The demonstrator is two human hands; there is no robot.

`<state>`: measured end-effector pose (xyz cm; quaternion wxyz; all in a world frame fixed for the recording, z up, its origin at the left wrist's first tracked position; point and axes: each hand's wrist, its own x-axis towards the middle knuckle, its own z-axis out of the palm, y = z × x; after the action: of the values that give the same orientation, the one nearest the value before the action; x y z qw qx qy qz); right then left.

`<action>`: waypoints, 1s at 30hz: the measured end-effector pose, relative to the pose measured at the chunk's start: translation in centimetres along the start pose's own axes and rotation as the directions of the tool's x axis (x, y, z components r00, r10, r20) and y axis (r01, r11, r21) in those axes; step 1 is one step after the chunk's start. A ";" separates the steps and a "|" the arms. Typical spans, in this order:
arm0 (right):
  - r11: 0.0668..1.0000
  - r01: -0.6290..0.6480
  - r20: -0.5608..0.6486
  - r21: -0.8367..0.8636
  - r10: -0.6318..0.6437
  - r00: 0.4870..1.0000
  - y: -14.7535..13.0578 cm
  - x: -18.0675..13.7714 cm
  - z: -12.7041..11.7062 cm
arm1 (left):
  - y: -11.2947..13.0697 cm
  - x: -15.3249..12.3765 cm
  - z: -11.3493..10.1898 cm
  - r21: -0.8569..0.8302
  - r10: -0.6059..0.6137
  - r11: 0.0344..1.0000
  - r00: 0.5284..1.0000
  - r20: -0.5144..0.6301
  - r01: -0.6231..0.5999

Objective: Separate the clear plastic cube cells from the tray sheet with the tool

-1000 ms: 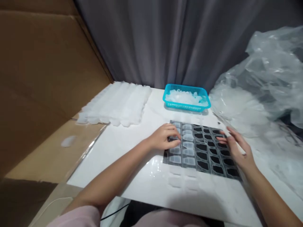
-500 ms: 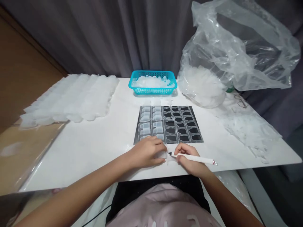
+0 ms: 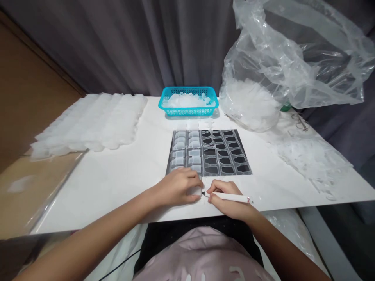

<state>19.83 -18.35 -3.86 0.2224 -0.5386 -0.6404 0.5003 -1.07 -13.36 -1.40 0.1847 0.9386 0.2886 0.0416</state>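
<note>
My left hand (image 3: 181,187) is curled near the front edge of the table. Between its thumb and fingers is a small translucent plastic piece (image 3: 194,191), partly covered by the hand. My right hand (image 3: 227,199) grips a white craft knife (image 3: 231,197) like a pen, its dark pointed tip aimed left at the piece's right edge. Whether the tip touches the piece is too small to tell. Just beyond both hands lies a dark sheet (image 3: 224,177) bearing a clear plastic grid (image 3: 219,156). Its left columns hold pale pieces; the right columns show dark cut-out shapes.
A turquoise basket (image 3: 189,112) of white pieces stands at the back. Stacked white plastic sheets (image 3: 90,121) lie at left beside a cardboard box (image 3: 38,191). A large clear bag (image 3: 254,101), scissors (image 3: 301,124) and plastic scraps (image 3: 313,160) occupy the right.
My right hand has moved left with the craft knife, bringing its tip closer to the piece. My left hand still holds the piece, shifted only slightly. The camera view has shifted a little.
</note>
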 end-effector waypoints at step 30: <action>0.997 -0.071 -0.120 0.001 0.071 0.990 -1.1 2.6 0.5 | -1.6 -0.5 -1.5 -0.182 -0.136 0.978 0.977 -0.162 0.106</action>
<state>18.07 -16.08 -3.70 0.2416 -0.5907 -0.6071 0.4734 -2.60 -11.90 -0.55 0.2414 0.8924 0.3558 0.1365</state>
